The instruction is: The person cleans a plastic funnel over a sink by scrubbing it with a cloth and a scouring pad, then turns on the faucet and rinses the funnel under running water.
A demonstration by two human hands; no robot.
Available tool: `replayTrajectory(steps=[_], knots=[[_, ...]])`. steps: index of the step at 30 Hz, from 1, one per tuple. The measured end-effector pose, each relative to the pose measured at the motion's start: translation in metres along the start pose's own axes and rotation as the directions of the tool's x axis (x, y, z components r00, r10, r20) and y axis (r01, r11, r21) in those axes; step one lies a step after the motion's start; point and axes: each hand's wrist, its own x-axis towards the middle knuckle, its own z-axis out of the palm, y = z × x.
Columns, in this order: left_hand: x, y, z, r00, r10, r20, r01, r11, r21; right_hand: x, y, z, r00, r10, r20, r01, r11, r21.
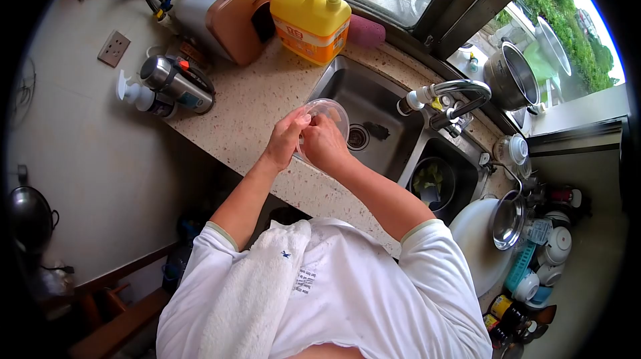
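Observation:
A clear round plastic bowl (341,117) is held over the counter edge, at the near left corner of the steel sink (394,97). My left hand (287,135) is closed on its left rim, thumb on top. My right hand (323,141) is curled down into the bowl, its knuckles facing me. The fingertips are hidden, so whatever they hold cannot be made out. Just right of the bowl, the sink drain (358,137) has a dark scrap (379,131) beside it.
A yellow jug (310,22) stands behind the sink, left of the faucet (461,102). A steel thermos (177,83) and pump bottle (147,99) are at left. The second basin holds a dark pot (449,185) with green leaves. A white board (477,239) and stacked bowls (555,245) are at right.

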Motion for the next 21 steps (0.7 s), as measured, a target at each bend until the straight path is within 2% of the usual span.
replayTrajectory(steps=[1, 4, 5, 6, 8, 9, 10, 11, 13, 15, 17, 19, 20, 21], knots=[[-0.001, -0.002, 0.002, 0.999, 0.044, -0.005, -0.044, 0.997, 0.066, -0.002, 0.0, 0.0, 1.0, 0.019, -0.008, -0.02, 0.998, -0.06], [-0.005, -0.007, 0.007, 0.988, 0.151, -0.013, -0.143, 0.96, 0.242, 0.004, 0.017, 0.015, 0.956, 0.179, 0.232, -0.206, 0.974, 0.096], [-0.006, -0.006, 0.008, 0.986, 0.165, -0.019, -0.153, 0.946, 0.287, 0.004, 0.022, 0.021, 0.952, 0.215, 0.217, -0.289, 0.866, 0.408], [-0.008, -0.007, 0.009, 0.984, 0.178, -0.026, -0.16, 0.93, 0.331, 0.003, 0.023, 0.025, 0.943, 0.254, 0.215, -0.332, 0.658, 0.676], [-0.006, -0.007, 0.004, 1.0, 0.022, -0.003, -0.021, 0.974, 0.226, -0.002, 0.03, 0.027, 0.98, 0.132, 0.146, -0.196, 0.704, 0.683], [-0.006, -0.007, 0.0, 0.998, -0.055, 0.014, 0.052, 0.983, 0.175, -0.009, 0.034, 0.023, 0.991, -0.048, 0.127, -0.008, 0.913, 0.407], [-0.007, -0.015, -0.005, 0.991, -0.134, 0.017, 0.132, 0.987, 0.09, -0.014, 0.033, 0.016, 0.961, -0.221, 0.168, 0.21, 0.974, 0.085], [-0.006, -0.026, -0.012, 0.978, -0.209, 0.028, 0.209, 0.978, 0.006, -0.017, 0.031, 0.01, 0.922, -0.179, 0.344, 0.19, 0.982, 0.002], [-0.002, -0.034, -0.016, 0.941, -0.336, 0.041, 0.338, 0.937, -0.091, -0.014, 0.015, -0.015, 0.766, -0.037, 0.642, 0.188, 0.967, -0.17], [0.0, -0.034, -0.012, 0.894, -0.446, 0.03, 0.446, 0.885, -0.131, -0.019, 0.025, -0.021, 0.808, -0.188, 0.559, 0.327, 0.931, -0.16], [0.001, -0.021, -0.013, 0.875, -0.468, 0.127, 0.482, 0.869, -0.115, -0.02, 0.034, -0.026, 0.836, -0.306, 0.455, 0.443, 0.866, -0.233], [-0.003, -0.006, -0.011, 0.841, -0.513, 0.172, 0.535, 0.836, -0.122, -0.011, 0.031, -0.04, 0.858, -0.399, 0.324, 0.504, 0.774, -0.384], [-0.006, -0.002, -0.009, 0.818, -0.548, 0.172, 0.571, 0.809, -0.138, -0.01, 0.026, -0.048, 0.853, -0.468, 0.229, 0.521, 0.761, -0.386], [-0.009, 0.003, -0.005, 0.793, -0.584, 0.174, 0.607, 0.78, -0.151, -0.01, 0.023, -0.052, 0.859, -0.447, 0.247, 0.511, 0.762, -0.398]])
